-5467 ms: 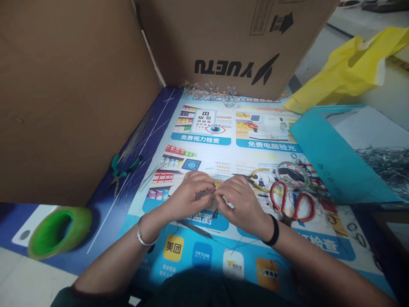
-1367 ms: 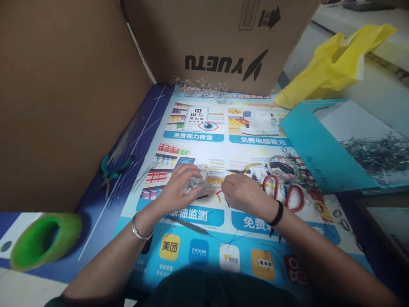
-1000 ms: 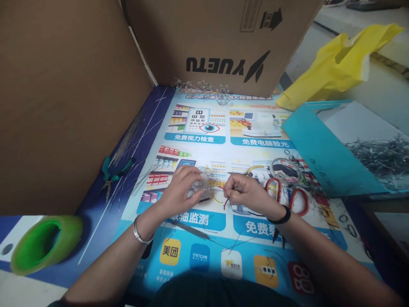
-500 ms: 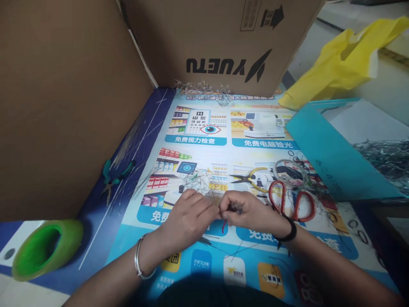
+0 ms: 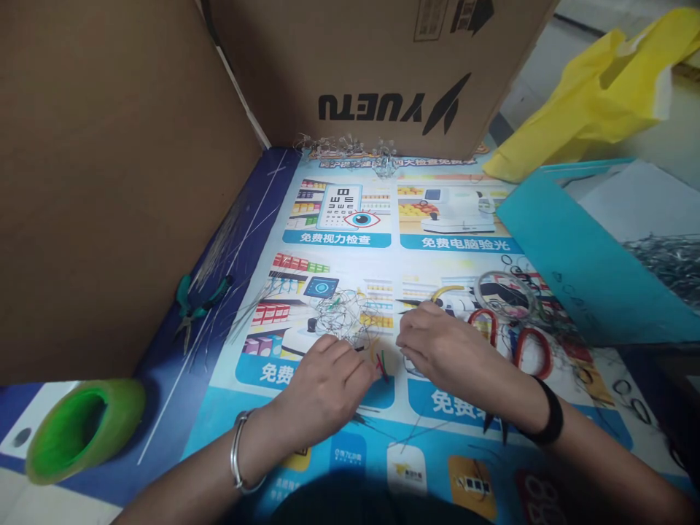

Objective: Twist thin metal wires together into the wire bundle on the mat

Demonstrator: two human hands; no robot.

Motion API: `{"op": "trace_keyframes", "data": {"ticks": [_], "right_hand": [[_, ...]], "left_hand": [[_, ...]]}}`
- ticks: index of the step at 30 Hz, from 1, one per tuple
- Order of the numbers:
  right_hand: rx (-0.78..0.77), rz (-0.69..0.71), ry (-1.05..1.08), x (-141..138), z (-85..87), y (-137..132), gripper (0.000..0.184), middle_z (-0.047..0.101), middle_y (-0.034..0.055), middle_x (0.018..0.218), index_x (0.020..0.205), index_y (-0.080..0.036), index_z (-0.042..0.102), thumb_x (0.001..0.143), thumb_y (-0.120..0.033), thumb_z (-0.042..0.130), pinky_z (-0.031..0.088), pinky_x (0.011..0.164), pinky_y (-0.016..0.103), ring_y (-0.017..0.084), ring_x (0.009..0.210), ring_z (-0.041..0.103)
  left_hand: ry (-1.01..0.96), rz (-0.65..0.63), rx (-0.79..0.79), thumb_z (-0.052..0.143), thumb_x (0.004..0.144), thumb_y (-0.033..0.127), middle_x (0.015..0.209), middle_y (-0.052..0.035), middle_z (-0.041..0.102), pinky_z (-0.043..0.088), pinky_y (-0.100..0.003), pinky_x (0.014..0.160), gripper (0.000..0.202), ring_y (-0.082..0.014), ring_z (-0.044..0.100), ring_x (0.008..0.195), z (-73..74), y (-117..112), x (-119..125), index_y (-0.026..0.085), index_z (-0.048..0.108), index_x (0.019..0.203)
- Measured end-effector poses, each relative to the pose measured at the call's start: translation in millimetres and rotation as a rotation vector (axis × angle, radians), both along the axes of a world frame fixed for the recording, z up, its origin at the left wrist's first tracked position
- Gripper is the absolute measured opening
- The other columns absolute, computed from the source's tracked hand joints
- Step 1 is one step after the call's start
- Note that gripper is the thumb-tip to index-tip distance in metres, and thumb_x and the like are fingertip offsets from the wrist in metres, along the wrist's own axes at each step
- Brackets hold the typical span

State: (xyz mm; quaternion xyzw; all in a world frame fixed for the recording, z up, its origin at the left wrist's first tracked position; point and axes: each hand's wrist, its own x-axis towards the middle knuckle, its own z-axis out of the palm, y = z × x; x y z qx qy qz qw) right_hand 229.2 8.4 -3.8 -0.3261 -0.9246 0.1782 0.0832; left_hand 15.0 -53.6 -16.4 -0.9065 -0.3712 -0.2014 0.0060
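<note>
Behind, cardboard [image 5: 377, 58] borders the printed poster [image 5: 342, 238]; left hand [image 5: 331, 379] pinches coloured strands [image 5: 381, 364]; right hand [image 5: 440, 339], grip unclear.

Before us, a wire tangle [image 5: 344, 313] lies on the poster [image 5: 353, 260], scissors [image 5: 549, 356] to its right, pliers [image 5: 191, 312] and tape roll [image 5: 125, 426] left, cardboard [image 5: 383, 58] behind.

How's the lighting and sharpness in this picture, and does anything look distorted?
In the head view, the printed sheet is brightest mid-picture, the left cardboard panel dim; there too, the wire tangle looks slightly soft, and the tape roll appears stretched.
</note>
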Motion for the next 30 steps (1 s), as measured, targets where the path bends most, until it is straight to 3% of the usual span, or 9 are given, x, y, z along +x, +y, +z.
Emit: {"op": "trace_keyframes", "data": {"ticks": [4,8,10,14,16,18,23,30], "right_hand": [[-0.243,0.099,0.165,-11,3.3,-13,0.012,0.064,0.0066,0.095,0.097,-0.017,0.059,0.087,-0.019,0.052,0.042,0.077,0.028,0.018,0.088,0.057],[-0.422,0.122,0.067,-18,-0.2,-17,0.009,0.065,0.0014,0.079,0.087,-0.017,0.058,0.088,-0.017,0.049,0.038,0.059,0.022,0.014,0.069,0.060],[-0.383,0.143,-0.002,-14,-2.7,-12,0.016,0.064,0.0007,0.073,0.080,-0.017,0.059,0.089,-0.014,0.046,0.036,0.057,0.022,0.013,0.065,0.059],[-0.153,0.080,-0.169,4,-3.9,-2,0.019,0.064,0.0033,0.070,0.077,-0.016,0.063,0.084,-0.007,0.048,0.037,0.057,0.023,0.015,0.065,0.060],[-0.056,0.011,-0.152,9,-1.5,-1,0.017,0.065,0.0059,0.078,0.084,-0.016,0.064,0.084,-0.009,0.049,0.040,0.059,0.023,0.016,0.070,0.061],[-0.013,-0.019,-0.064,8,1.6,-4,0.017,0.066,0.0081,0.089,0.094,-0.017,0.064,0.086,-0.014,0.050,0.044,0.063,0.025,0.017,0.078,0.063],[-0.139,0.050,0.115,-11,-1.5,-19,0.022,0.068,0.0066,0.095,0.108,-0.018,0.060,0.090,-0.025,0.050,0.049,0.072,0.027,0.017,0.085,0.064],[-0.163,0.033,0.274,-19,-10.0,-19,0.028,0.070,0.0054,0.076,0.083,-0.015,0.065,0.093,-0.016,0.038,0.046,0.060,0.024,0.014,0.067,0.064]], "left_hand": [[0.004,-0.022,-0.031,0.054,0.085,0.010,0.076,-0.0026,0.060,0.031,-0.035,0.063,0.006,-0.0177,0.046,0.069,-2.7,-2,0,0.016,0.056,0.087],[-0.013,-0.025,-0.034,0.055,0.087,0.015,0.072,-0.0022,0.058,0.031,-0.035,0.063,0.007,-0.0172,0.045,0.068,-1.2,-2,0,0.016,0.055,0.079],[-0.023,-0.014,-0.016,0.056,0.087,0.018,0.067,-0.0012,0.056,0.030,-0.034,0.061,0.012,-0.0165,0.044,0.066,0.8,-1,-1,0.016,0.054,0.076],[-0.035,0.039,0.023,0.058,0.086,0.018,0.066,-0.0005,0.056,0.030,-0.033,0.061,0.008,-0.0161,0.045,0.065,3.2,1,-7,0.016,0.056,0.079],[-0.025,0.056,0.033,0.058,0.086,0.016,0.070,-0.0014,0.058,0.032,-0.033,0.062,0.000,-0.0166,0.047,0.067,3.4,2,-8,0.016,0.058,0.086],[0.005,0.040,0.022,0.057,0.086,0.013,0.073,-0.0021,0.060,0.034,-0.033,0.064,0.008,-0.0169,0.048,0.070,3.5,2,-8,0.015,0.059,0.094],[0.001,0.006,0.021,0.055,0.086,0.009,0.076,-0.0026,0.061,0.036,-0.033,0.064,0.011,-0.0165,0.049,0.070,3.0,0,-4,0.013,0.060,0.095],[-0.059,0.013,0.022,0.056,0.084,0.008,0.075,-0.0025,0.063,0.037,-0.032,0.063,0.012,-0.0161,0.050,0.069,0.5,-1,0,0.013,0.059,0.095]]}}
